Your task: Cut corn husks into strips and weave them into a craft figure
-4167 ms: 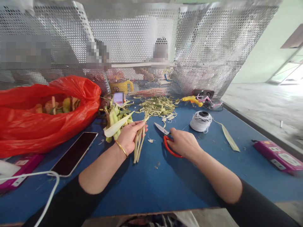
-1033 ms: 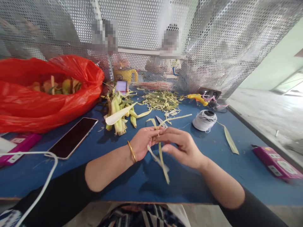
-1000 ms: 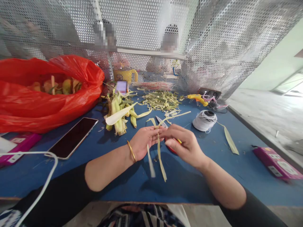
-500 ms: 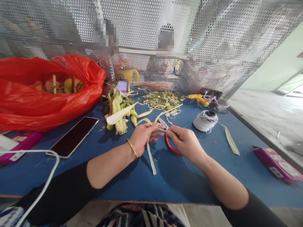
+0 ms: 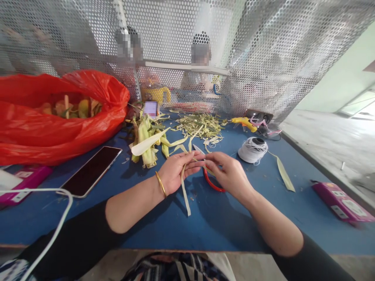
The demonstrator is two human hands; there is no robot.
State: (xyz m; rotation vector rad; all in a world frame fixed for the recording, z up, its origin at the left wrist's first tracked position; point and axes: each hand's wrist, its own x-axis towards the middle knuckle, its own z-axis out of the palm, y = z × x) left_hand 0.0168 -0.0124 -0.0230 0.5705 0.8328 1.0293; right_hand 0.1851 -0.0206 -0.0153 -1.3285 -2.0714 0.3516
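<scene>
Pale corn husk strips (image 5: 185,193) run through my left hand (image 5: 177,171), pinched between its thumb and fingers. One strip hangs down toward me, while others stick out beyond the fingertips. My right hand (image 5: 228,168) meets the left fingertips, its thumb and forefinger closed on a husk strip whose end is partly hidden. Scissors with red handles (image 5: 213,184) lie under and beside the right hand, blades pointing away; the hand covers part of them. Past my left hand rests a bundle of corn husks (image 5: 145,136), with a broad pale husk piece (image 5: 149,142) on top.
A red plastic bag (image 5: 58,142) stands left, behind a dark phone (image 5: 92,171) and white cable (image 5: 68,203). Husk scraps (image 5: 200,127), a yellow glue gun (image 5: 244,123), white thread spool (image 5: 252,150) and purple box (image 5: 341,201) are around. Perforated metal mesh (image 5: 170,39) closes the back; people sit behind it.
My right fingers have shifted onto a husk strip at the left fingertips. A strip that slanted far right now points more upright. The scissors stay nearly in place.
</scene>
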